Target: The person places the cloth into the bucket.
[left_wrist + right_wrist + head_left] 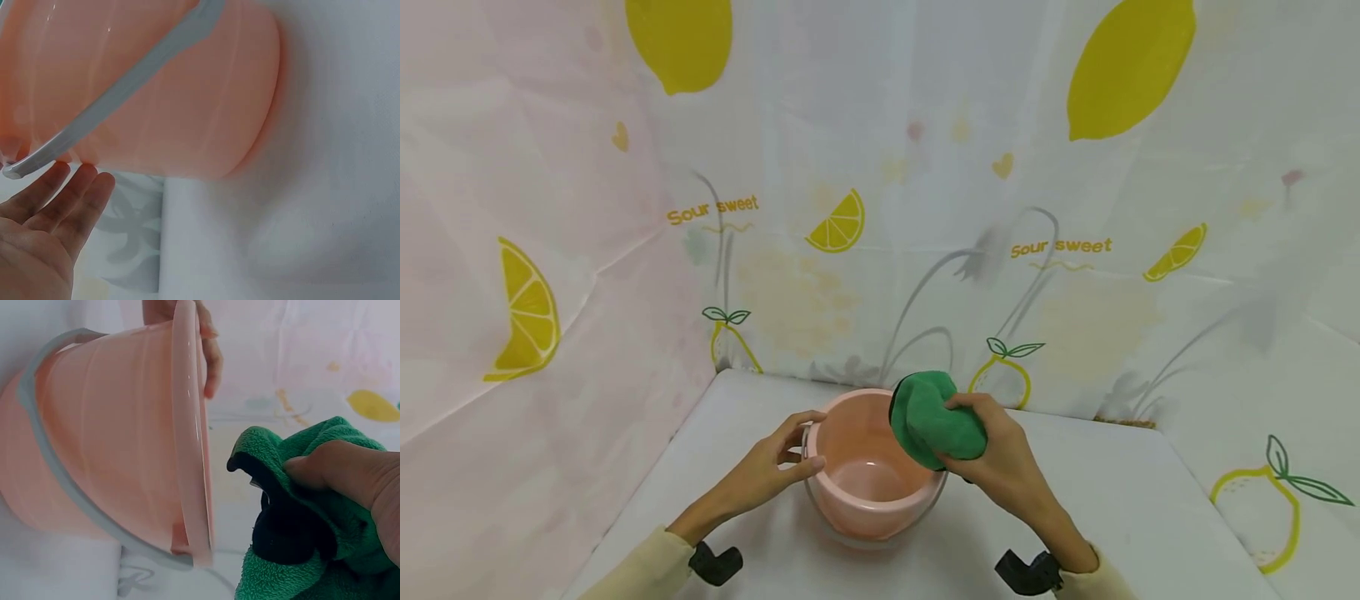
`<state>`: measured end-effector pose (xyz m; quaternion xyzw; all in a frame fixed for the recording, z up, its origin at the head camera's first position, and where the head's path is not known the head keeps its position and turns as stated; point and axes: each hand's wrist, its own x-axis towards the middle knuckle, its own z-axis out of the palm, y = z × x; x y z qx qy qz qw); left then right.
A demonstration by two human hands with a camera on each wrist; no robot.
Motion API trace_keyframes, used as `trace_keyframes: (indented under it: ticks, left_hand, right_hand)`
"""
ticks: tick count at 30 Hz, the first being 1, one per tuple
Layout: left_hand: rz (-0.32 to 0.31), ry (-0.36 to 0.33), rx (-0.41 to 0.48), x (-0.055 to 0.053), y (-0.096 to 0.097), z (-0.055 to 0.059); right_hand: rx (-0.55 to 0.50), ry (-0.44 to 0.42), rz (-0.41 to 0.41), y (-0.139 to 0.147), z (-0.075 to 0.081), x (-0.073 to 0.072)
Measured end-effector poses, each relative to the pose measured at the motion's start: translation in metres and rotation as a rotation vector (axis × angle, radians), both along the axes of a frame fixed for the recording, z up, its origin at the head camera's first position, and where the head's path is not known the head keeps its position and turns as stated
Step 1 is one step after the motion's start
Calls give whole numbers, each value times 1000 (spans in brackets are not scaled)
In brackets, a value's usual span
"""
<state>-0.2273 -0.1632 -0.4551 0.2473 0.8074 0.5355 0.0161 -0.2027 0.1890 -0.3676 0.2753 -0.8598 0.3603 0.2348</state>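
Observation:
A pink bucket (868,500) with a grey handle (125,94) stands upright on the white table. My left hand (778,454) holds its left rim, the thumb lying over the edge; in the left wrist view several fingers (84,194) reach the bucket's outer wall. My right hand (996,442) grips a bunched green cloth (936,421) above the right side of the bucket's mouth. In the right wrist view the thumb presses into the fuzzy cloth (275,575), whose black part (281,531) faces the bucket. The handle hangs down along the bucket's front.
The white tabletop (1097,500) spreads around the bucket. Behind it and on both sides hangs a pale curtain (880,317) printed with lemons. Both wrists carry black camera mounts (715,565).

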Motion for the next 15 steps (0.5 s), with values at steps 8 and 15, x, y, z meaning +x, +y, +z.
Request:
trace_keyframes:
  ticks: [8, 15]
  left_hand:
    - [1, -14, -13, 1, 2, 0]
    - [1, -8, -29, 3, 0, 3]
  right_hand:
    - [-18, -49, 42, -16, -7, -3]
    - [4, -91, 87, -35, -11, -8]
